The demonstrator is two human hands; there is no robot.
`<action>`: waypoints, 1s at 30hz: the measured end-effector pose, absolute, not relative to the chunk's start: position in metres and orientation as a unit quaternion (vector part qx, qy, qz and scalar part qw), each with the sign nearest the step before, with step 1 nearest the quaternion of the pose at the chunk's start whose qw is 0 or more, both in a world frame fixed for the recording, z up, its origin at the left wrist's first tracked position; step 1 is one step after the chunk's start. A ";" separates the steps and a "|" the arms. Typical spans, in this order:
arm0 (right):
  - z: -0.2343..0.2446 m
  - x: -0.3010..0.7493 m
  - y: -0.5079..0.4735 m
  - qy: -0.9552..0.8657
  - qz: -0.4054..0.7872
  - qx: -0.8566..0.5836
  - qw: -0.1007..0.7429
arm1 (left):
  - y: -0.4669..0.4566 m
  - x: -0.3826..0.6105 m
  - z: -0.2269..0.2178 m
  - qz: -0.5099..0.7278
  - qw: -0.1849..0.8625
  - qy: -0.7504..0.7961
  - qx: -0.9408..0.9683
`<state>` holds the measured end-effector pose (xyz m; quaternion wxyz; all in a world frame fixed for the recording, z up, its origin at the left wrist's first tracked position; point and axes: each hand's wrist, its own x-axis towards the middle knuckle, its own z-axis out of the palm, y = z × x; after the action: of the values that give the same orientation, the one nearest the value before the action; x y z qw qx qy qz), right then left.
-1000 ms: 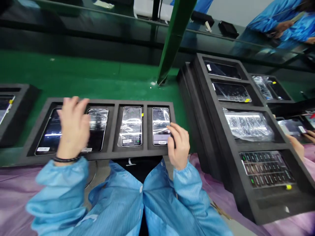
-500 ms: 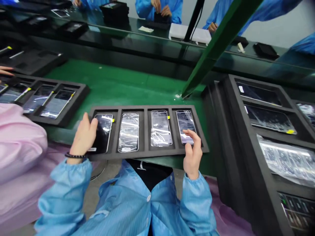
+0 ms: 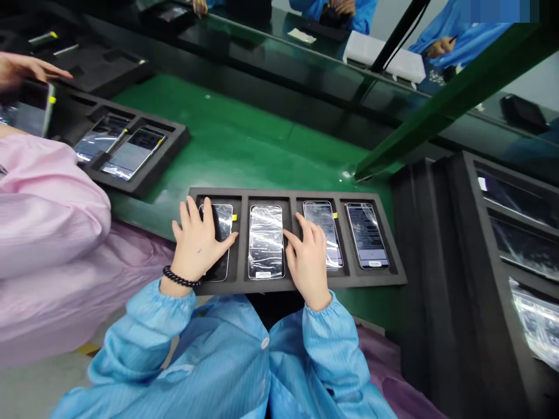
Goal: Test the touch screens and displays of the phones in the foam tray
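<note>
Head view: I see four phones seated in the tray (image 3: 244, 224), one per compartment, on the table (image 3: 271, 145). The left hand (image 3: 197, 247) lies over the first phone (image 3: 226, 218), fingers spread, gripping nothing; contact I cannot confirm. The right hand (image 3: 308, 256) spans the divider between the second phone (image 3: 266, 250) and third phone (image 3: 322, 214), thumb and forefinger apart, clamped on nothing. The fourth phone (image 3: 367, 235) is uncovered.

Caution: a thumb catching the second phone's edge could drag its wrinkled film. Uneven palm pressure could shift the first phone. Pulling bodyward could tip the tray, which sits near the table's edge.
</note>
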<state>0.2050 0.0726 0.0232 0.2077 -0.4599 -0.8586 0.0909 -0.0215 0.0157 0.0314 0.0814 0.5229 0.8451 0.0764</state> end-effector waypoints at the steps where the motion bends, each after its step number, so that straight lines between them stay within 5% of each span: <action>1: 0.023 0.206 0.072 -0.859 0.094 -0.456 0.212 | 0.018 -0.020 0.033 0.079 0.079 0.847 0.519; 20: 0.028 0.212 0.078 -0.885 0.139 -0.401 0.191 | -0.008 -0.050 0.025 0.180 0.122 0.766 0.605; 30: 0.041 0.219 0.081 -0.936 0.205 -0.234 0.163 | -0.079 -0.084 0.026 0.154 0.089 0.679 0.712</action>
<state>0.2194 0.0806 0.0407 0.1628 -0.2344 -0.9363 0.2046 -0.0841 -0.0792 0.0264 0.0891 0.7124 0.6789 0.1538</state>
